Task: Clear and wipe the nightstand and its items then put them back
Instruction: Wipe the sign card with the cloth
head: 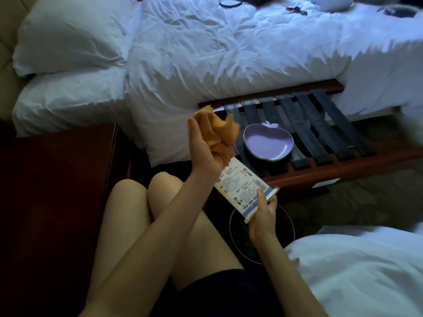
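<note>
My left hand [203, 147] grips a crumpled orange cloth [217, 131], raised above the far end of a printed card. That white card [242, 188], with blue text and small pictures, is pinched at its near end by my right hand [263, 216]. The cloth touches the card's upper end. The dark wooden nightstand [57, 191] lies at the left, its top bare in view. A purple apple-shaped dish [267, 143] sits on the strapped luggage rack [309, 138] beside the bed.
A white bed [206, 53] with pillows [68, 35] fills the back, with small dark items at its far end. A round dark bin [286, 227] stands on the floor under my right hand. White bedding [357, 271] lies at the lower right. My bare knees [146, 191] are in front.
</note>
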